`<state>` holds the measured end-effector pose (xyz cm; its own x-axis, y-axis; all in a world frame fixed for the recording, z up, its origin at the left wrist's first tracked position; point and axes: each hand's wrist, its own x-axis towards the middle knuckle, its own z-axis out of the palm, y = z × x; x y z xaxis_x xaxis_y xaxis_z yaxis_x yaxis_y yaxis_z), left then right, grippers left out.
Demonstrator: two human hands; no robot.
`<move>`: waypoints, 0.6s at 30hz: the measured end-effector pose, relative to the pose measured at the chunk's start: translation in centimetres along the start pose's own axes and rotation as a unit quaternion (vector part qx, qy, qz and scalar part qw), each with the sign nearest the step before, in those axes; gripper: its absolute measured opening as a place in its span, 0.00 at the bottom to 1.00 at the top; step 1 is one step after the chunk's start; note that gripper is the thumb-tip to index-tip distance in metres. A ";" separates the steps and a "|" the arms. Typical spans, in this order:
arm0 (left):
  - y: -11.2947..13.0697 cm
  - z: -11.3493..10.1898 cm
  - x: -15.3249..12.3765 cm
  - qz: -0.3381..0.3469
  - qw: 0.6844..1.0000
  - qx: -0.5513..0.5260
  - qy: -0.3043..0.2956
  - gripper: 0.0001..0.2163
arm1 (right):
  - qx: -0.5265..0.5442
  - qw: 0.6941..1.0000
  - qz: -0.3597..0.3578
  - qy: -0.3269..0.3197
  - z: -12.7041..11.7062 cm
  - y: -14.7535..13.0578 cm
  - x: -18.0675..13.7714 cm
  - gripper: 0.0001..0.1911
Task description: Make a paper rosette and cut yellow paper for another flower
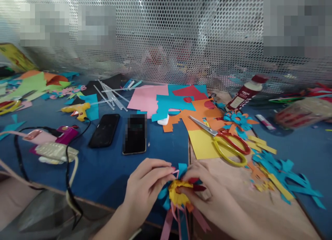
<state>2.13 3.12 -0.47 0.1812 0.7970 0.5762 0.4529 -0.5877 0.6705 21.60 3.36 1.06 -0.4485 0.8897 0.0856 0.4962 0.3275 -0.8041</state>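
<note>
Two hands meet at the paper flower [178, 197]: on my screen, the left hand [149, 183] pinches a thin pink strip [176, 172] at its far edge, the right hand [207, 184] grips its right side, and paper tails [167, 226] run nearward.

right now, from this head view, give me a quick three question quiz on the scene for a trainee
1. True or false: in this view, the yellow glue gun lies to the left of the scissors.

2. Which of these does the right hand touch?
a) the bottle
b) the crumpled yellow paper
c) a black phone

3. Fill in: one handle of the scissors is red, the other is ____.

Key: 1. true; 2. b; 3. yellow
</note>
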 end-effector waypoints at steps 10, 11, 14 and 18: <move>0.9 -0.5 -0.2 -0.193 0.978 -0.034 -0.070 0.28 | 0.020 0.999 0.037 0.030 0.0 0.1 -0.2 0.04; 1.1 -0.5 -0.1 -0.212 0.972 -0.046 -0.087 0.30 | 0.027 0.998 0.042 0.032 0.1 0.3 -0.2 0.05; 1.5 -0.3 0.3 -0.249 0.958 -0.074 -0.120 0.30 | 0.040 0.997 0.051 0.036 0.3 0.4 -0.3 0.07; 1.6 0.1 0.4 -0.261 0.953 -0.085 -0.128 0.28 | 0.042 0.996 0.064 0.035 0.4 0.2 -0.4 0.08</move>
<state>3.00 2.51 0.82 0.1868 0.9821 0.0260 0.3954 -0.0994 0.9131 21.59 2.92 0.63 -0.3320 0.9431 0.0173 0.4809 0.1850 -0.8570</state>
